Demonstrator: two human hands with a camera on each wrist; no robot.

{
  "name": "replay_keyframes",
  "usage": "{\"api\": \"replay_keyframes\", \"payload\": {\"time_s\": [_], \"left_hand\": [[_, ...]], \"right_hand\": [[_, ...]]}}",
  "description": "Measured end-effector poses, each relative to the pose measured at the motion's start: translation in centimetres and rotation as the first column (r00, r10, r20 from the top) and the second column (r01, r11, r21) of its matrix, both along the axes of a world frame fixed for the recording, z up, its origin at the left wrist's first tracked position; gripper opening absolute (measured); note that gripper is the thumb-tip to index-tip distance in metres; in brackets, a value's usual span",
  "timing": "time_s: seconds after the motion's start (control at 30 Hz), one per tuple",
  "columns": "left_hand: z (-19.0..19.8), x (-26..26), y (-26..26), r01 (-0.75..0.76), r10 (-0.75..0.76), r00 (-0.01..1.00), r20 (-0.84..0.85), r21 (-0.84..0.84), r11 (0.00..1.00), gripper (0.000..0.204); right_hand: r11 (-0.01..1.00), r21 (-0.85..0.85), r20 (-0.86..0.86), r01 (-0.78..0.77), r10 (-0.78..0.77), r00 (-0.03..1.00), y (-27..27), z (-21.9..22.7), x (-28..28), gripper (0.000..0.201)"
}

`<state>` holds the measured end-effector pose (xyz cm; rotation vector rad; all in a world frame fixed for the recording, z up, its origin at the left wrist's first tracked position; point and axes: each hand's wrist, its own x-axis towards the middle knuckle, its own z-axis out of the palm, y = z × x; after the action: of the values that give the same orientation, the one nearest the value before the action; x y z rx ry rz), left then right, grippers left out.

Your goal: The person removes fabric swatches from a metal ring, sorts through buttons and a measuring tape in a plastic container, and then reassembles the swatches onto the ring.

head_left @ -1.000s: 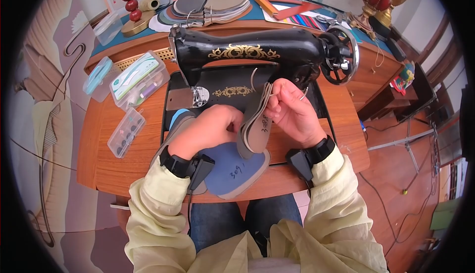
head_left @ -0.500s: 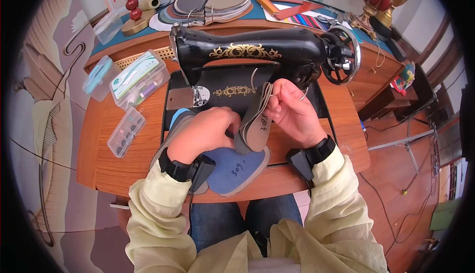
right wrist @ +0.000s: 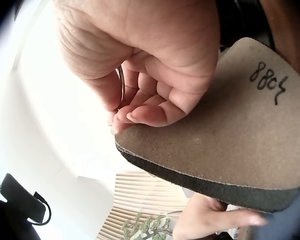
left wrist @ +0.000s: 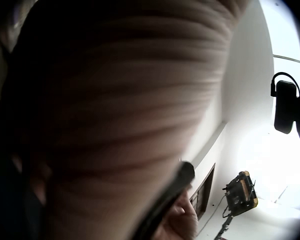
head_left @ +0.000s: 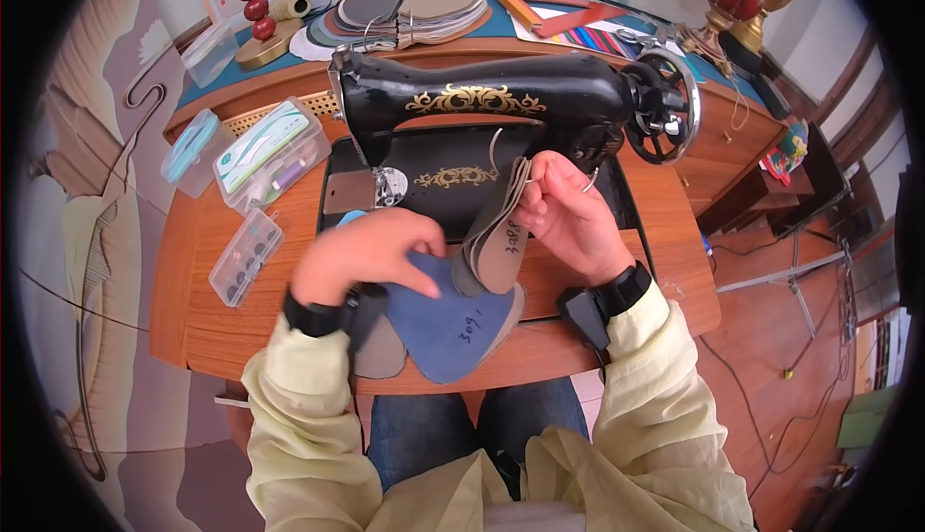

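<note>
My right hand (head_left: 568, 209) pinches a curved metal ring (head_left: 590, 181), its thumb and fingertips together. From it hangs a small stack of brown and dark grey sole-shaped pieces (head_left: 501, 248), the front one marked with handwritten digits. In the right wrist view the stack (right wrist: 205, 145) lies just under the fingers. My left hand (head_left: 361, 254) is spread over a blue sole-shaped piece (head_left: 448, 330) near the table's front edge, thumb straight across it. A grey piece (head_left: 381, 351) lies partly under the blue one.
A black sewing machine (head_left: 482, 93) stands behind the hands. To the left are a clear lidded box (head_left: 275, 151) and a small compartment box (head_left: 246, 257). A thick stack of sole-shaped pieces (head_left: 409, 12) sits on the back ledge.
My left hand has moved left, away from the hanging stack, and its fingers have spread. More of the blue piece shows. The right hand stays nearly still.
</note>
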<state>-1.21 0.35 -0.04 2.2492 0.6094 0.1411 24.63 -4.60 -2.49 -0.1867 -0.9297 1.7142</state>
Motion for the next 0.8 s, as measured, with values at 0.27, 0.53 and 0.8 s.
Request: {"api": "replay_keyframes", "payload": {"time_s": [0.27, 0.53, 0.8], "left_hand": [[2.6, -2.4, 0.0, -0.323, 0.358, 0.895, 0.265, -0.165, 0.932, 0.021], [4.6, 3.8, -2.1, -0.553, 0.590, 0.516, 0.621, -0.286, 0.783, 0.016], [5.2, 5.6, -4.5, -0.666, 0.575, 0.545, 0.610, -0.102, 0.739, 0.016]], "right_hand": [[1.000, -0.012, -0.001, -0.008, 0.008, 1.000, -0.1, 0.0, -0.2, 0.016], [0.998, 0.018, 0.068, -0.053, 0.052, 0.996, -0.6, 0.1, -0.3, 0.016], [0.995, -0.003, 0.039, -0.101, 0.101, 0.994, -0.4, 0.0, -0.1, 0.016]]}}
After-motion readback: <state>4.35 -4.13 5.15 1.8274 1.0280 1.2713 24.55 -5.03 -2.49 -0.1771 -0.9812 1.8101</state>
